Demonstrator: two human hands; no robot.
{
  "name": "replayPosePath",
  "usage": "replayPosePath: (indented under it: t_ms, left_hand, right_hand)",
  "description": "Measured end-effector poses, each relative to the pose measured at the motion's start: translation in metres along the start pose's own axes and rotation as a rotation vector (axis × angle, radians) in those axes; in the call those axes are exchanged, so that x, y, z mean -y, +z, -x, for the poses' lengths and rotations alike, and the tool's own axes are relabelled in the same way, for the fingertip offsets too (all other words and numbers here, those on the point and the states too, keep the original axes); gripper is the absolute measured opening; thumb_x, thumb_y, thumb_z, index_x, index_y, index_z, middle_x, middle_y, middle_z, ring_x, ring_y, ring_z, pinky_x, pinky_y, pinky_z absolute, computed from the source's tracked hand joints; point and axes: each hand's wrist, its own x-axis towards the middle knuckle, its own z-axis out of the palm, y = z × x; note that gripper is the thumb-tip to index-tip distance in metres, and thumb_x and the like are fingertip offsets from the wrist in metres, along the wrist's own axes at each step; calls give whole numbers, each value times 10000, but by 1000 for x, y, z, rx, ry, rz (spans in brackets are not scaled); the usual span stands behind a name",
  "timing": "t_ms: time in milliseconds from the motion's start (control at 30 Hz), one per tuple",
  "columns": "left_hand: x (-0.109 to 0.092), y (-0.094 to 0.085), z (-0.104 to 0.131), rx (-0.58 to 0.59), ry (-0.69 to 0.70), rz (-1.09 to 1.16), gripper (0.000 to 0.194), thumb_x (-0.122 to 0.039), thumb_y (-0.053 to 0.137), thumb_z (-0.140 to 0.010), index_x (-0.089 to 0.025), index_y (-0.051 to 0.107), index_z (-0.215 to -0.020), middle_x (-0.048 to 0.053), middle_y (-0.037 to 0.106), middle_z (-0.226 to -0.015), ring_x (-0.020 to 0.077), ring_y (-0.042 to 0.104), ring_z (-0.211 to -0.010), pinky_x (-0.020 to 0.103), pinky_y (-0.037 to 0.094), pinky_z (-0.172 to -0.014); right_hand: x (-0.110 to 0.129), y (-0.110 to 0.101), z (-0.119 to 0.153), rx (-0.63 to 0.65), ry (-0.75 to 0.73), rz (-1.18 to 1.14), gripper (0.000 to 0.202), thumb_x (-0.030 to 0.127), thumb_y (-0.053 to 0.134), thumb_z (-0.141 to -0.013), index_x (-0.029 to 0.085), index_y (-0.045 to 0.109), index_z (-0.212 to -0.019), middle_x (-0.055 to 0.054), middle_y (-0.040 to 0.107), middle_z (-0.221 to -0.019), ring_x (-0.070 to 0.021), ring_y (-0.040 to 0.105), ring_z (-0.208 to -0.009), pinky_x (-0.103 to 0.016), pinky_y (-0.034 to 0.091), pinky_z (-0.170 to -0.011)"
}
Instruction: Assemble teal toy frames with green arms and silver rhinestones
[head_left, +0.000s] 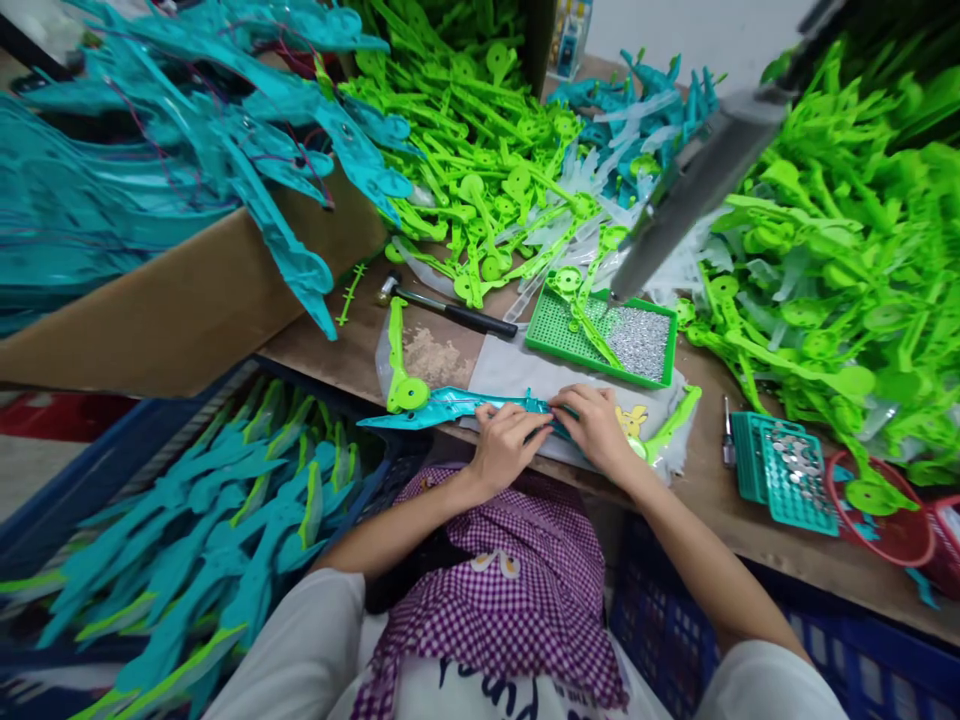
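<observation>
A long blue plastic part lies along the table's near edge, on a pale cloth. A green plastic arm with a round hub sits at its left end, and another green arm with a clear piece is at its right end. My left hand is curled over the middle of the blue part, its fingers gripping it. Pressed close beside it, my right hand has its fingertips together on the same part. Whatever lies under my right fingertips is hidden.
Behind my hands stands a green tray of small metal pieces; above it hangs a grey power screwdriver. A hammer lies left. Green parts pile around. Blue parts fill a carton and a crate at left.
</observation>
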Motion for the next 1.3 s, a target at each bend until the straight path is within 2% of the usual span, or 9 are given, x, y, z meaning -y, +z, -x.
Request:
replayPosePath:
  t_ms: [267,500,667,767,867,1000,1067,1200,1300]
  left_hand:
    - [3,-1,-4,45,-41,34,151,-319,579,-925,-272,721,-918,-14,761,-924,181,645,-876,420,258,-878]
    - [5,1,-5,44,-70,49,143,-304,587,-916,-270,724,-891,-19,759,-884,184,639,-866,419,267,-875]
    - [5,1,-5,55,-62,39,144,-307,587,-919,-260,716,-878,-19,759,-890,179,640,-870,407,270,-858]
    - [4,-1,-5,71,-50,20,130,-293,590,-917,-259,712,-888,-12,760,-899,179,635,-873,404,270,-848]
    - [3,-3,-7,98,-29,6,134,-297,581,-923,-257,707,-899,-11,759,-903,180,631,-871,404,269,-842]
    - [5,-7,-9,152,-12,0,153,-299,565,-930,-245,703,-890,-4,756,-888,188,623,-876,403,275,-850]
    - [8,-13,-10,207,17,15,158,-309,567,-927,-248,697,-996,12,749,-918,196,614,-900,394,291,-850]
    - [17,-26,-13,355,68,101,342,-283,549,-934,-271,581,-1274,45,716,-1051,199,595,-986,371,327,-856]
    - [24,-29,-20,406,94,119,262,-245,536,-938,-280,655,-1168,27,727,-1008,183,605,-953,369,320,-864]
  right_hand:
    - [-3,4,-6,47,78,-114,153,278,527,-921,236,668,-878,-19,726,-939,-191,627,-916,-374,239,-797]
    - [1,8,-3,-22,11,100,174,272,494,-941,222,653,-892,-43,725,-922,-198,605,-898,-394,230,-816]
    - [-2,6,-9,77,64,-116,145,264,528,-924,224,651,-859,-21,728,-968,-180,628,-924,-370,256,-811]
    - [-1,-6,-15,125,28,-24,185,229,492,-935,224,671,-888,-37,722,-1045,-201,630,-985,-400,249,-869]
    - [-2,-18,-19,254,-39,-59,204,269,483,-941,240,685,-937,-40,713,-1073,-203,631,-1000,-387,291,-874]
    - [-10,-15,-19,264,13,-183,204,391,546,-905,232,671,-877,-47,705,-1021,-211,613,-1006,-348,340,-820]
    - [-12,-8,-17,230,54,-155,182,385,559,-899,228,646,-869,-43,694,-1008,-212,597,-1011,-345,331,-818]
    - [-7,-2,-14,232,76,-98,144,359,554,-903,227,603,-876,-28,677,-1005,-206,571,-1012,-341,305,-813]
    - [-3,-4,-14,226,65,-62,139,337,546,-908,215,580,-851,-24,674,-964,-203,562,-997,-345,285,-813]
